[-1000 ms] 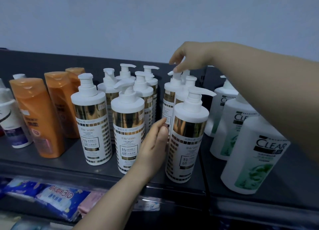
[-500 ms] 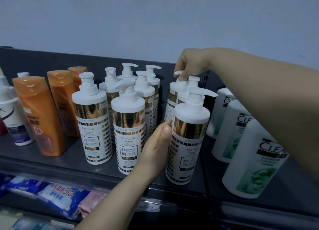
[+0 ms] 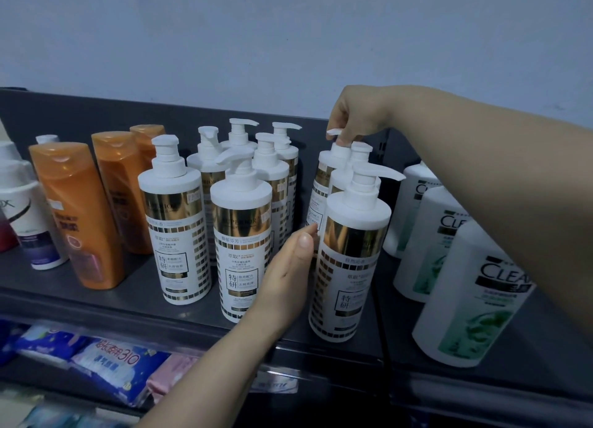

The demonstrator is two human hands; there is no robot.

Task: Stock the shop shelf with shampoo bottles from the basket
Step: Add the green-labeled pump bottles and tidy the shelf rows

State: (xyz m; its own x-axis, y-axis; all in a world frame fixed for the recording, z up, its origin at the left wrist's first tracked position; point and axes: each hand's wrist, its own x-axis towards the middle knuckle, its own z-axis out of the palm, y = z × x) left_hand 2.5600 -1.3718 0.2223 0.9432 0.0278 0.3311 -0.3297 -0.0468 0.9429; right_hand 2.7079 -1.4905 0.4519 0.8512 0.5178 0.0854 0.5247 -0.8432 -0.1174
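Several white-and-gold pump shampoo bottles stand on the dark shelf. My right hand reaches over them and pinches the pump head of the rear bottle in the right-hand column. My left hand lies against the left side of the front bottle of that column, fingers wrapped partly round it, between it and the middle front bottle. The basket is out of view.
Orange shampoo bottles and a white bottle stand at the left. Three white Clear bottles stand at the right under my right forearm. Blue and pink packets lie on the lower shelf. A pale wall rises behind.
My right hand has lowered onto the rear bottle's pump head and closed on it. My left hand has slid up against the front bottle's side.
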